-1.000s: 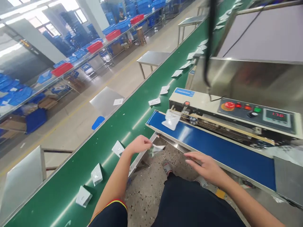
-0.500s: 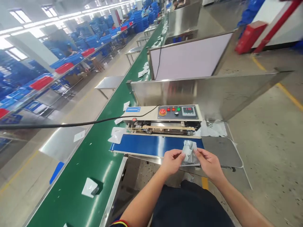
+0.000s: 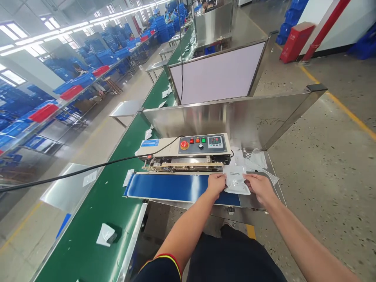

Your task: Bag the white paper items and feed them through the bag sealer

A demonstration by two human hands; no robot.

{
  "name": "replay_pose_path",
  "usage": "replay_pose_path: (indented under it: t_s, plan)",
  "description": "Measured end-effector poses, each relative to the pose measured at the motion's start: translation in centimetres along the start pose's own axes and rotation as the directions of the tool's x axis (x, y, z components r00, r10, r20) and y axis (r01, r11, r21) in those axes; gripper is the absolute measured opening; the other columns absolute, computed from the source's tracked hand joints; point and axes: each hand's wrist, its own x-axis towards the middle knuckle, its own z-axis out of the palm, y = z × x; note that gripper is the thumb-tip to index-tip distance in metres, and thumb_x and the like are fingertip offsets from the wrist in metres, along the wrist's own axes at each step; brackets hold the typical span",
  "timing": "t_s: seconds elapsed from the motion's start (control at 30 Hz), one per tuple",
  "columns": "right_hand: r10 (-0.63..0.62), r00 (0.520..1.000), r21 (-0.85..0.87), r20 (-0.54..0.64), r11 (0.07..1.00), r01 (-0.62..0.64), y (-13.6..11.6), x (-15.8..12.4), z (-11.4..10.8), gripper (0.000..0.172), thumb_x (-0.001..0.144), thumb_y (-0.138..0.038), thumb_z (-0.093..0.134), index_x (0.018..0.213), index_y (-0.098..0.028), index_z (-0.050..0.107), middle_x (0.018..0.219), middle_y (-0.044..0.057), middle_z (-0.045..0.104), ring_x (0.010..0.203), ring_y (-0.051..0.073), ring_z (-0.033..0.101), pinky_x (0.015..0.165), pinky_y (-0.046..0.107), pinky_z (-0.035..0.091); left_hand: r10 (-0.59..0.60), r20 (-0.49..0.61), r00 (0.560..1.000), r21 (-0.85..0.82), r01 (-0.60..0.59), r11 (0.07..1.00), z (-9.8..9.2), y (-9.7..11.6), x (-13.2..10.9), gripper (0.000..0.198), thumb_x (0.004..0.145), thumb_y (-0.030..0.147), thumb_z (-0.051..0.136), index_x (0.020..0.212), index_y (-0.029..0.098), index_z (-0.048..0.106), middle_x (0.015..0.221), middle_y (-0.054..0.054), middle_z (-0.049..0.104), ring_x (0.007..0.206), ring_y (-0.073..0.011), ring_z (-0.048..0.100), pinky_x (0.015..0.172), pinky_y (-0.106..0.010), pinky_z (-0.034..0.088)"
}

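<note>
Pouch (image 3: 236, 182), its top now unfolded, sits at the machine (image 3: 173, 149)'s right end, pinched at its sides by my left hand (image 3: 216, 185) and right hand (image 3: 260, 187), seemingly squared up to it.

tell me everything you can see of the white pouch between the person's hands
The white pouch is a small, roughly rectangular packet, glossy and plastic-looking, with a narrow slot across its upper part and a wrinkled lower part. The left hand pinches its left edge, the right hand its right. Its slotted end points away from the person, near the right end of the cream machine. It is at the blue belt's right end; whether it touches the belt is unclear.
</note>
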Motion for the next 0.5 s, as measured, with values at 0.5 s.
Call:
replay_pose_path:
  t_s: [0.5]
  plan:
    - [-0.004, 0.996, -0.093, 0.086, 0.996, 0.012, 0.1, -4.8, 5.4, 0.028, 0.076, -0.039, 0.085, 0.093, -0.019, 0.078, 0.102, 0.016, 0.083, 0.098, 0.029, 0.083, 0.086, 0.032, 0.072, 0.285, -0.282, 0.916, -0.026, -0.304, 0.952, -12.9, -1.6, -3.9, 0.040, 0.091, 0.044, 0.082, 0.117, 0.014, 0.082, 0.100, -0.010, 0.080, 0.089, -0.0196, 0.072, 0.088, -0.030, 0.059]
